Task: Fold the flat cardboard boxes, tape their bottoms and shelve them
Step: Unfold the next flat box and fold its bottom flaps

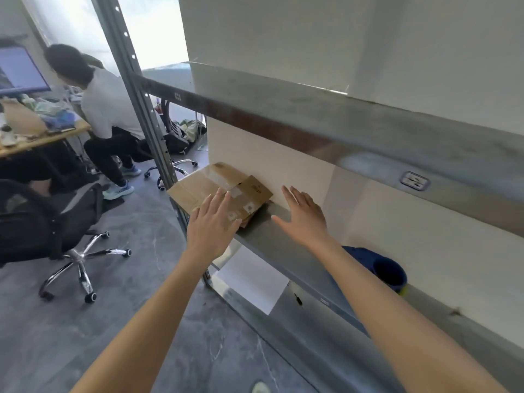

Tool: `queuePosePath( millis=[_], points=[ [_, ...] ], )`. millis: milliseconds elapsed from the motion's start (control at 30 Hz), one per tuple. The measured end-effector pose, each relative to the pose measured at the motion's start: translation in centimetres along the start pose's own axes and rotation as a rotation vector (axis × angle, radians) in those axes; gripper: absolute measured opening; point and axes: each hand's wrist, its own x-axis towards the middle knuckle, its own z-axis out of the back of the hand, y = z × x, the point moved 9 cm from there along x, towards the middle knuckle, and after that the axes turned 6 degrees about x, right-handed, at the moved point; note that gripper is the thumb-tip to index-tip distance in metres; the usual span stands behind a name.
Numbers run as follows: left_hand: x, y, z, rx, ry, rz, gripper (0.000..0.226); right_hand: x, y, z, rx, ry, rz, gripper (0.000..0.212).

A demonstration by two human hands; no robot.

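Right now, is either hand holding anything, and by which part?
Nothing is gripped. The left hand is spread flat over the near end of the flat cardboard boxes, fingers straight; the right hand is open over the shelf.

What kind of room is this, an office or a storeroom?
Probably a shared office that doubles as storage: metal shelves hold flat cardboard boxes, and beyond them a person sits at a desk with a monitor, a swivel chair nearby.
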Motion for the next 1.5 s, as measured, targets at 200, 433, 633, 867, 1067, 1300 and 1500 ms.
queuePosePath(
  millis=[200, 433, 633, 867, 1067, 1300, 1500],
  points=[
    [6.4, 3.1, -2.3, 0.009, 0.050, -0.031, 0.069, 6.5, 0.9, -2.3, 0.017, 0.008, -0.066, 0.082],
    [12.5, 7.7, -6.3, 0.021, 0.118, -0.084, 0.074, 10.7, 1.4, -6.1, 0.029, 0.081, -0.130, 0.083],
    [18.3, 11.7, -10.4, 0.017, 0.199, -0.144, 0.078, 13.8, 1.9, -8.9, 0.037, 0.076, -0.271, 0.081],
    [24.3, 15.9, -13.4, -0.031, 0.267, -0.269, 0.081, 15.4, 3.3, -12.4, 0.106, 0.032, -0.549, 0.080],
    [26.5, 18.5, -15.6, -0.122, 0.351, -0.269, 0.084, 14.7, 4.6, -16.1, 0.186, -0.002, -0.758, 0.082],
    [27.5, 20.0, -17.7, -0.227, 0.420, -0.237, 0.094, 13.8, 5.4, -18.2, 0.266, -0.101, -0.922, 0.096],
    [27.7, 20.0, -17.4, -0.367, 0.404, -0.219, 0.094, 13.7, 5.4, -18.9, 0.421, -0.215, -0.959, 0.096]
  ],
)
